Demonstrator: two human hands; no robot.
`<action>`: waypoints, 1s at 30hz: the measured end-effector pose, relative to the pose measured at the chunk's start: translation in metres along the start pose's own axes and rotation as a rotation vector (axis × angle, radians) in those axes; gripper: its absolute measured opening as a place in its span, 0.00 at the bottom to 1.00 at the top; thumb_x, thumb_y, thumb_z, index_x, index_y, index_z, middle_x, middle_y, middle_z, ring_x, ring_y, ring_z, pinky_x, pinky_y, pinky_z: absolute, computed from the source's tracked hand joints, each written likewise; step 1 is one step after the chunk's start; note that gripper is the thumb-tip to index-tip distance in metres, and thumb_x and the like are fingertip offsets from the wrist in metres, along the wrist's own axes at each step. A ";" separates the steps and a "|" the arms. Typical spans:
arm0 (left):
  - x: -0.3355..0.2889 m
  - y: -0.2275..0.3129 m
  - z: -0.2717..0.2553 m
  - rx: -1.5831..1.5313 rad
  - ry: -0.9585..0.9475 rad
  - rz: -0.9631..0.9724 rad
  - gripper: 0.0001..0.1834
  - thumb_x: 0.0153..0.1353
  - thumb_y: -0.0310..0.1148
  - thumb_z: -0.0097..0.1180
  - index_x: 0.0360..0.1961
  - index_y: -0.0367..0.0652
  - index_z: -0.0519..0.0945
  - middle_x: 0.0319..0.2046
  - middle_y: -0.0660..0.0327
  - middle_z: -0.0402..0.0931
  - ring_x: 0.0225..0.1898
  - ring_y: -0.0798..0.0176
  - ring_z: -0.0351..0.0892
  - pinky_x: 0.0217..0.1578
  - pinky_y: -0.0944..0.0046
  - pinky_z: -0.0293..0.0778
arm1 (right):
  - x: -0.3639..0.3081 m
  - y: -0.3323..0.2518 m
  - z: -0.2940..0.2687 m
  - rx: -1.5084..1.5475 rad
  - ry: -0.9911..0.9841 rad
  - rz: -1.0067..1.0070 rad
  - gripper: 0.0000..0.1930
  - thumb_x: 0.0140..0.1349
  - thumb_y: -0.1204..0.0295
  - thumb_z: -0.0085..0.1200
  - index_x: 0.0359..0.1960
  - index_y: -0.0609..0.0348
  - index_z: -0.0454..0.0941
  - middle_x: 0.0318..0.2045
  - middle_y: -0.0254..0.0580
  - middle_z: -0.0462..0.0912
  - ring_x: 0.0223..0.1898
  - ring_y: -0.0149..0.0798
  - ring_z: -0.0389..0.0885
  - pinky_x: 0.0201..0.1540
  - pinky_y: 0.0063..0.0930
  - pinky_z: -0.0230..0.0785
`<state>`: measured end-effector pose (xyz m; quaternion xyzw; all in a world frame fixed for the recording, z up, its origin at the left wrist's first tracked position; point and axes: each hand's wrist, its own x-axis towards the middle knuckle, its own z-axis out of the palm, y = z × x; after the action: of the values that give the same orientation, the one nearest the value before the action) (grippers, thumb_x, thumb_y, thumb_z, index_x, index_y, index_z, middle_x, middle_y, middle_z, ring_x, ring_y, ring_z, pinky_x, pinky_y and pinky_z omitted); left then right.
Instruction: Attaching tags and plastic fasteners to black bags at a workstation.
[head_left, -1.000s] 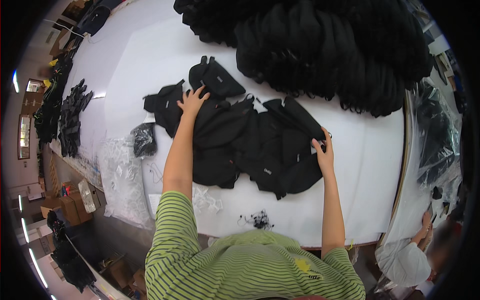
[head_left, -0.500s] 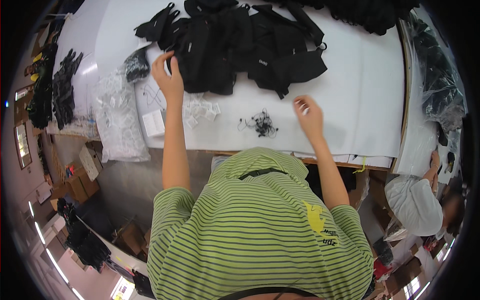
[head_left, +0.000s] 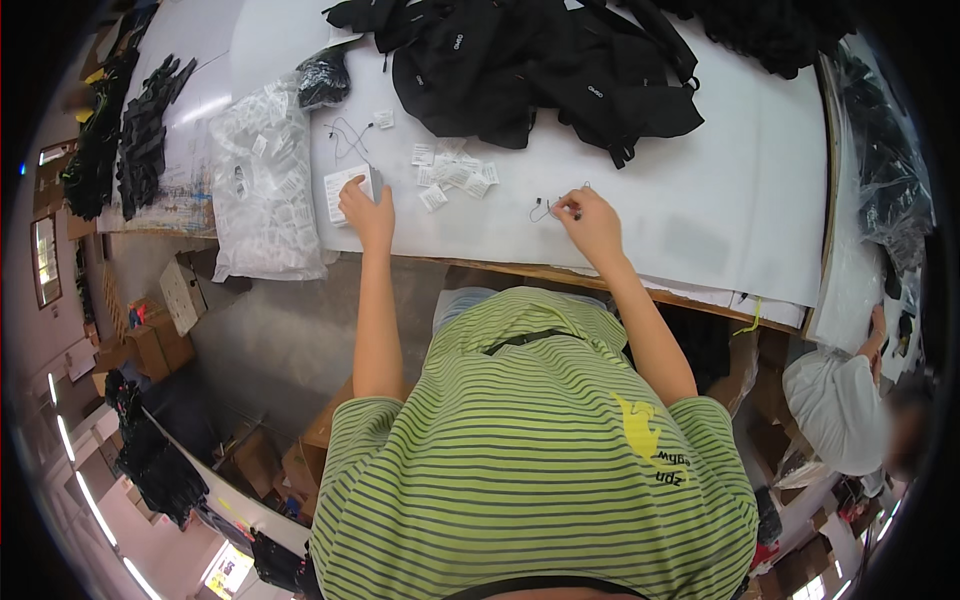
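Note:
My right hand (head_left: 592,222) pinches thin black cords (head_left: 541,210) with small dark ends. Part of the little cord bunch shows left of the fingertips, and the hand covers the rest. At the left, my left hand (head_left: 368,212) has its fingers curled over a stack of white tags (head_left: 341,188), gripping its right side. Between my hands, a little farther back, small white printed packets (head_left: 455,172) lie scattered. Beyond them spread several black garments (head_left: 520,70) with small white marks.
A clear plastic bag of white packets (head_left: 262,190) hangs over the table's front edge at the left. Beside it sits a dark bundle in plastic (head_left: 325,78). Loose cords (head_left: 347,137) lie behind the stack. On the far right, a person in a white shirt (head_left: 838,408) leans at another table.
My left hand has come back from the garments down onto the tag stack. My right hand has moved left onto the black cords. The whole view has shifted slightly.

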<state>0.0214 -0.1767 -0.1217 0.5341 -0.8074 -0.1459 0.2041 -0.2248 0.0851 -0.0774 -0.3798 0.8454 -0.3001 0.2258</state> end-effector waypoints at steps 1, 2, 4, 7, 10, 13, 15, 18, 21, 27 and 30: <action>0.004 -0.006 -0.003 0.029 0.027 -0.026 0.31 0.48 0.38 0.64 0.51 0.35 0.68 0.51 0.45 0.64 0.54 0.42 0.61 0.55 0.47 0.59 | -0.001 -0.004 -0.006 -0.001 0.042 0.033 0.05 0.49 0.69 0.62 0.26 0.54 0.79 0.25 0.36 0.75 0.27 0.41 0.75 0.31 0.35 0.69; 0.006 -0.012 -0.006 0.015 0.024 -0.018 0.31 0.48 0.38 0.64 0.51 0.35 0.68 0.51 0.45 0.64 0.54 0.42 0.61 0.55 0.47 0.59 | -0.001 -0.010 -0.007 -0.001 0.084 0.064 0.05 0.50 0.69 0.62 0.26 0.53 0.79 0.25 0.36 0.75 0.26 0.40 0.75 0.31 0.35 0.69; 0.007 -0.023 -0.013 0.167 0.050 -0.102 0.36 0.50 0.44 0.64 0.55 0.34 0.66 0.55 0.44 0.61 0.58 0.41 0.58 0.57 0.46 0.57 | 0.010 -0.019 0.005 -0.028 0.073 0.143 0.06 0.50 0.68 0.61 0.27 0.53 0.80 0.26 0.38 0.77 0.28 0.42 0.78 0.31 0.34 0.70; 0.015 -0.024 -0.023 0.111 -0.025 -0.097 0.44 0.50 0.51 0.64 0.59 0.32 0.61 0.58 0.43 0.59 0.60 0.40 0.56 0.59 0.44 0.55 | 0.024 0.000 0.043 -0.241 0.133 0.233 0.07 0.50 0.67 0.60 0.28 0.54 0.80 0.28 0.41 0.79 0.31 0.44 0.80 0.32 0.36 0.72; 0.020 -0.036 -0.030 0.084 -0.115 -0.014 0.52 0.47 0.57 0.64 0.62 0.29 0.57 0.59 0.42 0.57 0.61 0.40 0.55 0.59 0.43 0.55 | 0.033 0.016 0.065 -0.461 0.117 0.273 0.07 0.50 0.66 0.60 0.27 0.54 0.80 0.32 0.45 0.80 0.33 0.47 0.81 0.35 0.37 0.72; 0.013 -0.052 -0.039 0.088 -0.043 -0.037 0.53 0.47 0.59 0.63 0.62 0.28 0.57 0.61 0.41 0.56 0.62 0.40 0.54 0.60 0.45 0.56 | 0.020 0.007 0.065 -0.543 0.077 0.262 0.06 0.50 0.67 0.59 0.28 0.54 0.80 0.33 0.45 0.79 0.32 0.47 0.80 0.35 0.38 0.72; 0.009 -0.071 -0.040 0.053 -0.070 -0.105 0.51 0.49 0.57 0.63 0.63 0.30 0.57 0.61 0.41 0.56 0.62 0.41 0.54 0.60 0.45 0.55 | 0.014 -0.007 0.049 -0.321 0.217 0.188 0.06 0.50 0.69 0.60 0.27 0.55 0.79 0.31 0.42 0.79 0.29 0.45 0.79 0.32 0.36 0.71; 0.009 -0.075 -0.047 0.046 -0.156 -0.227 0.47 0.51 0.54 0.63 0.63 0.33 0.59 0.61 0.41 0.57 0.62 0.41 0.55 0.60 0.45 0.55 | 0.000 -0.061 -0.007 0.003 0.384 0.149 0.05 0.50 0.72 0.61 0.26 0.57 0.77 0.30 0.38 0.79 0.24 0.39 0.75 0.28 0.31 0.67; 0.013 -0.062 -0.050 0.090 -0.082 -0.164 0.43 0.52 0.50 0.63 0.62 0.34 0.61 0.60 0.44 0.59 0.61 0.40 0.57 0.58 0.45 0.57 | -0.017 -0.098 -0.051 0.012 0.581 0.091 0.06 0.51 0.74 0.62 0.26 0.58 0.76 0.30 0.35 0.80 0.22 0.33 0.72 0.26 0.25 0.64; 0.026 -0.094 -0.050 0.041 0.015 -0.062 0.26 0.54 0.37 0.60 0.50 0.35 0.69 0.47 0.49 0.70 0.47 0.43 0.69 0.49 0.52 0.66 | -0.022 -0.112 -0.097 0.322 0.647 -0.044 0.05 0.57 0.76 0.59 0.28 0.60 0.74 0.31 0.38 0.82 0.24 0.28 0.74 0.27 0.21 0.65; 0.036 -0.088 -0.054 -0.261 -0.096 -0.146 0.19 0.54 0.30 0.57 0.46 0.37 0.69 0.39 0.52 0.73 0.39 0.52 0.73 0.44 0.59 0.68 | -0.019 -0.108 -0.116 0.808 0.554 -0.082 0.05 0.62 0.77 0.54 0.32 0.63 0.71 0.29 0.41 0.81 0.24 0.27 0.75 0.27 0.20 0.65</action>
<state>0.1055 -0.2448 -0.1079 0.5525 -0.7495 -0.2894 0.2219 -0.2292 0.0820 0.0824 -0.2006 0.6741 -0.7024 0.1097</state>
